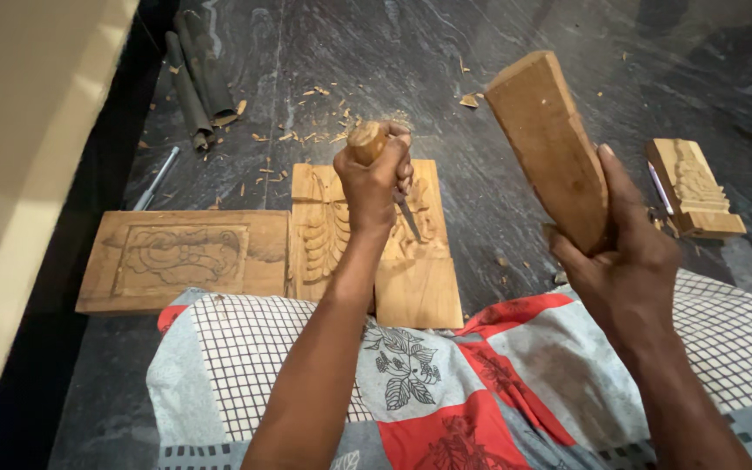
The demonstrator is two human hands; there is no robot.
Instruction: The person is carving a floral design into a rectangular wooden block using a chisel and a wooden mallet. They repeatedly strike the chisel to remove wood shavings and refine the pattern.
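— What does the left hand (374,178) grip?
— It's clenched round a wooden-handled chisel (382,165), blade down on the carved panel (411,270) lying on the dark floor (515,218).
— And the right hand (624,261)?
— Wrapped tight about a wooden mallet block (550,148), raised beside it.

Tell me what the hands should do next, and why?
Probably bring the wooden block in the right hand down onto the chisel. The left hand holds its blade on the carved panel, and the block is raised beside it.
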